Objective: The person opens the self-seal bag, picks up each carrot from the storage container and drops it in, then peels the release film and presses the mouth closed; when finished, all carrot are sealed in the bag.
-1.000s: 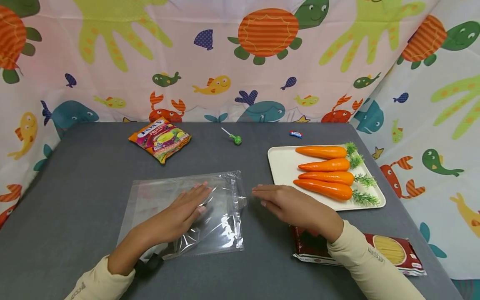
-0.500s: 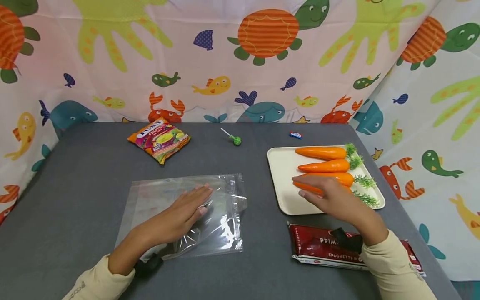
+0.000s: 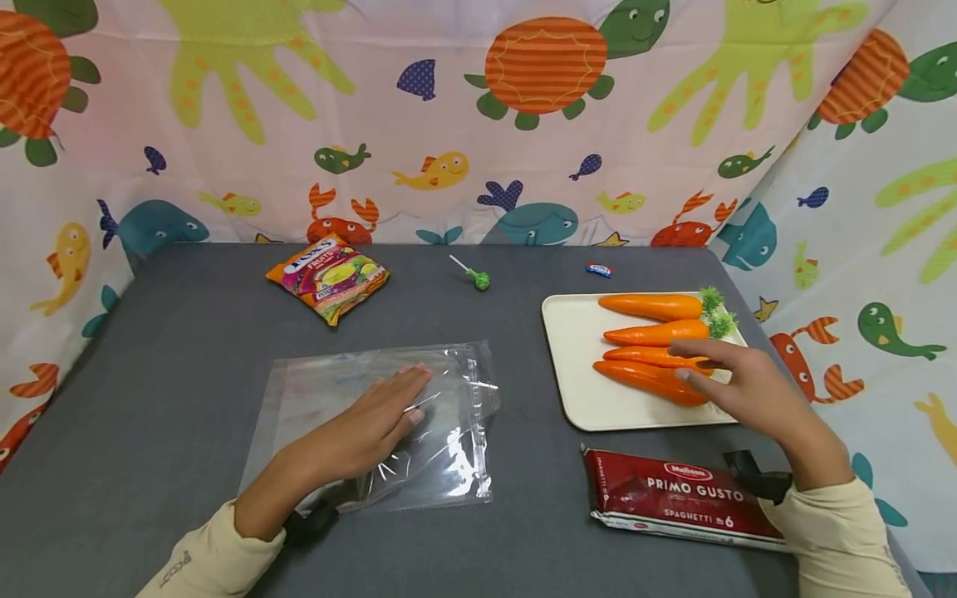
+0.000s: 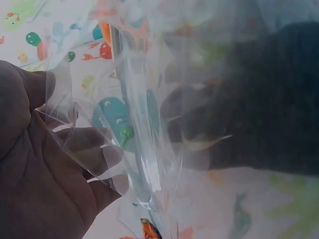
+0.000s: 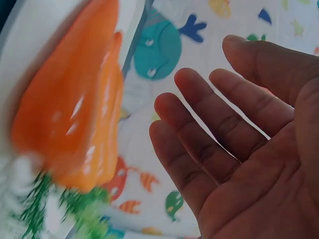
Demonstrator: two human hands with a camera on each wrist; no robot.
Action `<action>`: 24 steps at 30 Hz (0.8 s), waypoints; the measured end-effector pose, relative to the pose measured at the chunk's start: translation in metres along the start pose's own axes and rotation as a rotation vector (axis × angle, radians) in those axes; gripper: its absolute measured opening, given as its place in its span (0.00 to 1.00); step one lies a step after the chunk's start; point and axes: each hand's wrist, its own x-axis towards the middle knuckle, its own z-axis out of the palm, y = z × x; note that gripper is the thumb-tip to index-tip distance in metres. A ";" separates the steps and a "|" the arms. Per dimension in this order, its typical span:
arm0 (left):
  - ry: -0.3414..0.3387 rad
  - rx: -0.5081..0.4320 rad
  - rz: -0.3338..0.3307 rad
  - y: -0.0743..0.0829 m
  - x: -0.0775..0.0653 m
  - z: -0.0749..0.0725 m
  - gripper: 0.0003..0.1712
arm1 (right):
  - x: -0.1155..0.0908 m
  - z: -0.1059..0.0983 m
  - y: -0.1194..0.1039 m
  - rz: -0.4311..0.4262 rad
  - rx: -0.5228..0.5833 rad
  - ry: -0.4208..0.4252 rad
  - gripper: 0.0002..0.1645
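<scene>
My left hand (image 3: 374, 423) lies over a clear zip bag (image 3: 456, 440), fingers straight and together on its plastic film. In the left wrist view, creased film (image 4: 144, 159) passes across the fingers. My right hand (image 3: 748, 386) hovers at the leafy end of the nearer carrots, fingers spread and a little bent. The right wrist view shows its palm with nothing in it, apart from the orange carrots (image 5: 65, 94). Several carrots (image 3: 650, 306) lie side by side on a cream tray (image 3: 576, 390), green tops to the right; the hand hides the nearer tops.
A red spaghetti packet (image 3: 673, 494) lies in front of the tray, under the right wrist. At the back are an orange sweets bag (image 3: 329, 278), a green lollipop (image 3: 478, 278) and a small blue wrapped candy (image 3: 599, 270). A patterned curtain (image 3: 449, 108) borders the table.
My right hand has moved from beside the zip bag rightward, over the tray to the carrots' leafy ends, uncovering the spaghetti packet's label. The left hand has stayed on the bag.
</scene>
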 end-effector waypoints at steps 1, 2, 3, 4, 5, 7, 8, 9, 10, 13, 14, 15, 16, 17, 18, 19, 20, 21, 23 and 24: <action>-0.001 0.002 0.001 0.000 0.000 0.000 0.34 | -0.002 -0.001 0.004 0.023 0.009 -0.002 0.23; -0.004 0.001 -0.001 0.000 0.001 0.000 0.33 | -0.003 -0.003 0.009 0.045 0.011 -0.006 0.23; -0.006 0.002 -0.002 0.001 0.001 0.000 0.33 | -0.004 -0.004 0.013 0.072 0.007 -0.015 0.24; -0.009 0.002 -0.003 0.001 0.001 0.000 0.33 | -0.006 -0.005 0.016 0.098 0.001 -0.023 0.24; -0.012 0.001 -0.003 0.001 0.001 0.000 0.32 | -0.007 -0.006 0.018 0.124 -0.005 -0.032 0.24; -0.019 -0.002 -0.007 0.002 0.001 0.000 0.31 | -0.010 -0.008 0.024 0.169 -0.024 -0.053 0.26; -0.020 -0.002 -0.006 0.002 0.001 0.000 0.31 | -0.012 -0.008 0.027 0.188 -0.034 -0.063 0.27; -0.021 -0.001 -0.005 0.003 0.001 0.000 0.31 | -0.014 -0.009 0.029 0.204 -0.041 -0.069 0.27; -0.021 -0.001 -0.003 0.003 0.001 0.000 0.31 | -0.016 -0.009 0.031 0.214 -0.041 -0.072 0.27; -0.022 -0.001 -0.002 0.003 0.001 0.000 0.30 | -0.019 -0.008 0.037 0.226 -0.035 -0.078 0.27; -0.021 -0.002 0.002 0.003 0.001 0.000 0.30 | -0.020 -0.008 0.039 0.227 -0.030 -0.082 0.28; -0.021 -0.003 0.003 0.003 0.001 0.000 0.30 | -0.020 -0.008 0.040 0.224 -0.024 -0.086 0.28; -0.020 -0.004 0.006 0.003 0.001 0.000 0.29 | -0.019 -0.007 0.042 0.222 -0.017 -0.096 0.28; -0.019 -0.004 0.007 0.003 0.001 0.000 0.29 | -0.019 -0.006 0.043 0.220 -0.012 -0.109 0.28; -0.018 -0.005 0.011 0.003 0.001 0.001 0.29 | -0.018 -0.006 0.045 0.220 -0.007 -0.124 0.28; -0.017 -0.007 0.015 0.002 0.001 0.001 0.29 | -0.018 -0.005 0.046 0.221 -0.004 -0.138 0.29; -0.015 -0.007 0.021 0.002 0.001 0.001 0.29 | -0.018 -0.004 0.047 0.219 -0.003 -0.148 0.29; -0.015 -0.007 0.020 0.002 0.001 0.001 0.29 | -0.018 -0.003 0.048 0.219 0.000 -0.160 0.29; -0.014 -0.006 0.022 0.002 0.001 0.002 0.29 | -0.018 -0.002 0.049 0.221 0.006 -0.180 0.31; -0.013 -0.005 0.025 0.002 0.001 0.002 0.29 | -0.019 -0.001 0.049 0.223 0.013 -0.187 0.32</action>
